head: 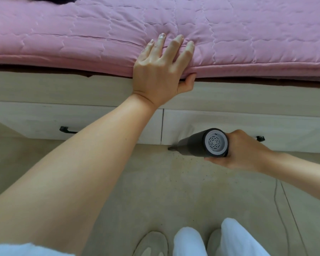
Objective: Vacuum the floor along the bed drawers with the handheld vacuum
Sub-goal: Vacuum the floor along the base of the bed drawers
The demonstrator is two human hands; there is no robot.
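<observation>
My right hand [245, 151] grips the rear of a dark grey handheld vacuum [196, 144] with a light grey vented end cap. Its narrow nozzle [172, 148] points left and down, touching the floor at the foot of the white bed drawers [229, 124], just right of the gap between two drawer fronts. My left hand [161, 71] rests on the edge of the pink quilted mattress [248, 43], fingers spread flat on top and the thumb tucked under its rim.
Black handles sit on the left drawer [67, 129] and, partly hidden by my right hand, the right drawer [260, 138]. Dark specks dot the beige floor [188, 174] below the vacuum. A thin cord [284, 200] trails on the floor at right. My slippered feet [151, 242] stand at the bottom.
</observation>
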